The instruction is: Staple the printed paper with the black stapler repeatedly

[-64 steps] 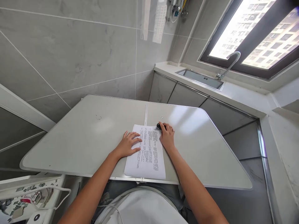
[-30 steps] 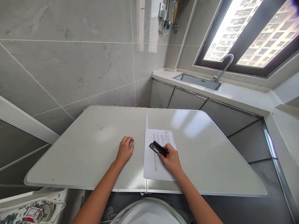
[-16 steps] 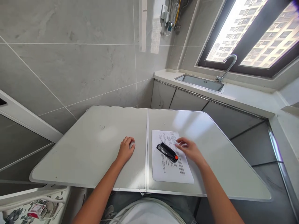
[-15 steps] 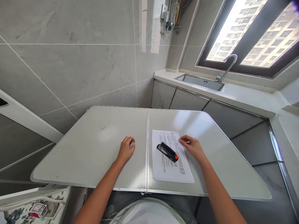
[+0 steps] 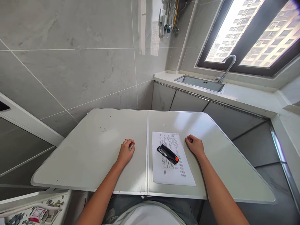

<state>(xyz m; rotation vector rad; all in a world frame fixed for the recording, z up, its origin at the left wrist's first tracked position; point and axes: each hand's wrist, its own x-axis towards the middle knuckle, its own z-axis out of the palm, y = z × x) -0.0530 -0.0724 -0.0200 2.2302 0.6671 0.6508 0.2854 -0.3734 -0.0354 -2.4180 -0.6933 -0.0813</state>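
A black stapler (image 5: 166, 152) with an orange-red end lies slantwise on a white sheet of printed paper (image 5: 185, 175). The paper rests on the right half of the table. My right hand (image 5: 195, 144) is on the tabletop just beyond the sheet's right edge, its fingers curled in and apart from both paper and stapler. On the left half, near the middle seam, my left hand (image 5: 126, 150) rests with loosely curled fingers and the thumb close to them. Nothing shows in either hand.
The white folding table (image 5: 77, 156) has a seam down its middle and small marks on top. Staple-like bits (image 5: 164, 125) lie behind the paper. A counter with a sink (image 5: 201, 83) and faucet (image 5: 231, 64) stands at the back right. A cart (image 5: 35, 215) sits at lower left.
My right hand has drawn back from the paper's edge to the right and its fingers have curled in. The left hand, stapler and paper stay nearly in place; the view has shifted slightly.
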